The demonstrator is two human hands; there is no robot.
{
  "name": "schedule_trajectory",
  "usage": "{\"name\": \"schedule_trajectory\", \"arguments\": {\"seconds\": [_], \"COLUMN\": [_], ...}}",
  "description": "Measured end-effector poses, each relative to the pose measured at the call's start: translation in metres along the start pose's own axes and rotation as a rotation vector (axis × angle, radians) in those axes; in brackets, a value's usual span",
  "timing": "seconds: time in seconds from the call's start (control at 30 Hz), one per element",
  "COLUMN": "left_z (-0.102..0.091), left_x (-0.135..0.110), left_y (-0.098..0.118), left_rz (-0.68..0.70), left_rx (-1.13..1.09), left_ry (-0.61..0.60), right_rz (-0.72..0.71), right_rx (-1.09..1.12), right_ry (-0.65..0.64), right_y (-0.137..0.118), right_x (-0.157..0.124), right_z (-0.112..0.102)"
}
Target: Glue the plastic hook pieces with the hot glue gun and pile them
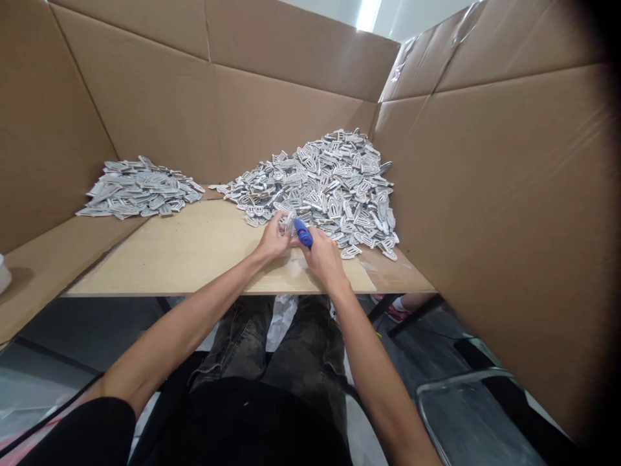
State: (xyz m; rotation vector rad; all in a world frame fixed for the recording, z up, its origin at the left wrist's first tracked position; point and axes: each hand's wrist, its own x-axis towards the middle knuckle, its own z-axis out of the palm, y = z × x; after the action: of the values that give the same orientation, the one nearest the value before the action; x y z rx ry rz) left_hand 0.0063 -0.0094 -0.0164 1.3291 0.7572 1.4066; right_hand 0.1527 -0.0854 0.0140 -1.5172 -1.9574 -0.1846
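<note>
My left hand [275, 238] is closed on a small light-grey flat part [290, 222] with slots in it, held above the front of the table. In my right hand [324, 257] is a blue-handled tool [303, 233], its tip close to the grey part. Whether the tip touches the part, and what kind of tip it has, I cannot make out. Just beyond both hands rises a large heap of similar grey slotted parts [334, 188]. To the left lies a smaller pile of grey parts [140, 189].
Tall cardboard walls [291, 97] enclose the back and both sides of the wooden table [194, 246]. A white object [4, 274] shows at the left edge. Below are a stool [475, 414] and another person's shoe [398, 313] at the right.
</note>
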Motion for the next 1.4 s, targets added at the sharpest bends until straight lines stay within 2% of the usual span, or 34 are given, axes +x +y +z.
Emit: {"name": "schedule_trajectory", "arguments": {"seconds": [0.13, 0.23, 0.3, 0.4, 0.47, 0.57, 0.8, 0.93, 1.4], "left_z": [0.008, 0.007, 0.003, -0.004, -0.006, -0.004, 0.0, 0.0, 0.002], "left_x": [-0.002, -0.002, -0.001, 0.002, 0.004, 0.004, 0.003, 0.003, 0.001], "left_y": [0.006, 0.008, 0.009, 0.011, 0.012, 0.015, 0.017, 0.018, 0.025], "left_rz": [-0.092, -0.09, -0.028, 0.052, 0.049, 0.01, -0.003, -0.008, -0.053], "left_rx": [-0.053, 0.041, 0.154, 0.28, 0.29, 0.231, 0.136, 0.144, 0.156], "left_ry": [0.023, 0.09, 0.118, 0.163, 0.165, 0.1, -0.006, -0.009, -0.016], "right_rz": [0.032, 0.011, 0.049, 0.129, 0.134, 0.107, 0.141, 0.182, 0.154], "right_rx": [0.063, 0.236, 0.356, 0.554, 0.644, 0.684, 0.738, 0.741, 0.724], "right_ry": [0.242, 0.319, 0.255, 0.074, -0.014, -0.069, -0.084, -0.057, -0.079], "right_y": [0.016, 0.032, 0.041, 0.049, 0.051, 0.048, 0.038, 0.038, 0.04], "right_x": [0.005, 0.008, 0.01, 0.01, 0.009, 0.008, 0.006, 0.006, 0.005], "right_z": [-0.005, -0.015, -0.021, -0.025, -0.024, -0.019, -0.003, -0.001, -0.004]}}
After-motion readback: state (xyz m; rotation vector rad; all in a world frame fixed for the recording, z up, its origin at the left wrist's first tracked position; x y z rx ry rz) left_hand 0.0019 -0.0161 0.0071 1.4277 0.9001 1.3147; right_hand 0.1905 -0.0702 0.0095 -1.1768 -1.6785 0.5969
